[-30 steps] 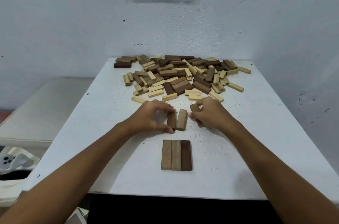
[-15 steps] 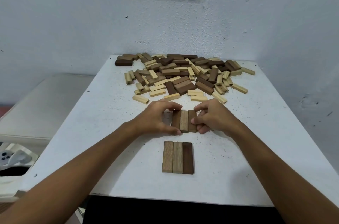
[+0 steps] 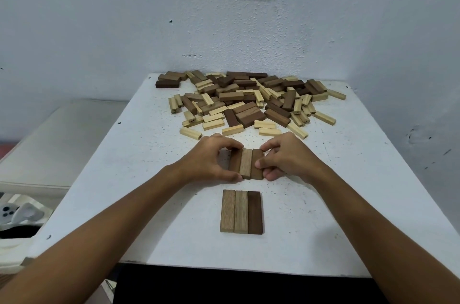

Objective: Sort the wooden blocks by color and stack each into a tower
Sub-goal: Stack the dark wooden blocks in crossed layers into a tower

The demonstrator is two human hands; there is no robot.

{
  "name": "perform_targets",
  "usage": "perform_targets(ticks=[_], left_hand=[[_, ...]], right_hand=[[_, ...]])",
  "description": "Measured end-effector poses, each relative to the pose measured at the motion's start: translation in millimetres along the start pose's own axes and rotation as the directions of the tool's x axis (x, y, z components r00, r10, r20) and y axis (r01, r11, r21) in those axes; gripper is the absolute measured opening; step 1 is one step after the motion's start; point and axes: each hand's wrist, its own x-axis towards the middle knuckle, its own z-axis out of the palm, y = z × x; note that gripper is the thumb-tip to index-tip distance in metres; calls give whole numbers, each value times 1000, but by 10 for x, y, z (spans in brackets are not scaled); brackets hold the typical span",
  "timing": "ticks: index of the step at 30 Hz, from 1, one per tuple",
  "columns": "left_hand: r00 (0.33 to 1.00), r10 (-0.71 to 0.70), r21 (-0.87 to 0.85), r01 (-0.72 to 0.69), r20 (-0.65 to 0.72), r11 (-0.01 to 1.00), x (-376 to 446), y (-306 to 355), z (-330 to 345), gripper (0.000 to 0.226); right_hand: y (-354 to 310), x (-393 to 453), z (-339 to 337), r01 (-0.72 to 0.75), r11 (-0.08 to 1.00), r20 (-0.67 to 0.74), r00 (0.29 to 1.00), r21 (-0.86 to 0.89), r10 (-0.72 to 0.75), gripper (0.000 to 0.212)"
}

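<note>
A set of three brown blocks (image 3: 246,163) lies side by side at the table's middle, long sides touching. My left hand (image 3: 211,161) pinches it from the left, thumb at the near end and fingers at the far end. My right hand (image 3: 286,156) pinches it from the right the same way. Nearer to me, a finished row of three brown blocks (image 3: 241,211) lies flat on the white table (image 3: 124,179). A loose pile of dark brown and pale blocks (image 3: 249,99) covers the far part of the table.
The table stands against a white wall at the back and right. A lower white surface (image 3: 49,144) sits to the left, with a white game controller (image 3: 15,214) below it. Single pale blocks (image 3: 190,133) lie just beyond my hands.
My right hand brought a dark block in from the right and pushed it against the two held by my left hand. The three now sit closed up as one row.
</note>
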Motion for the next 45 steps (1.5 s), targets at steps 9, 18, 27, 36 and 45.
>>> perform_targets(ticks=[9, 18, 27, 36, 45], left_hand=[[999, -17, -8, 17, -35, 1000, -27, 52, 15, 77], [988, -110, 197, 130, -106, 972, 108, 390, 186, 112], [991, -10, 41, 5, 131, 999, 228, 290, -25, 114], [993, 120, -110, -118, 14, 987, 190, 169, -101, 79], [949, -179, -798, -105, -258, 593, -124, 270, 195, 81]], right_hand=[[27, 39, -19, 74, 983, -76, 993, -170, -88, 33], [25, 96, -20, 163, 977, -100, 979, -138, -177, 14], [123, -11, 12, 79, 950, -220, 964, -302, -151, 26], [127, -95, 111, 160, 934, -314, 912, -321, -264, 28], [141, -68, 283, 360, 820, -319, 919, 445, -230, 45]])
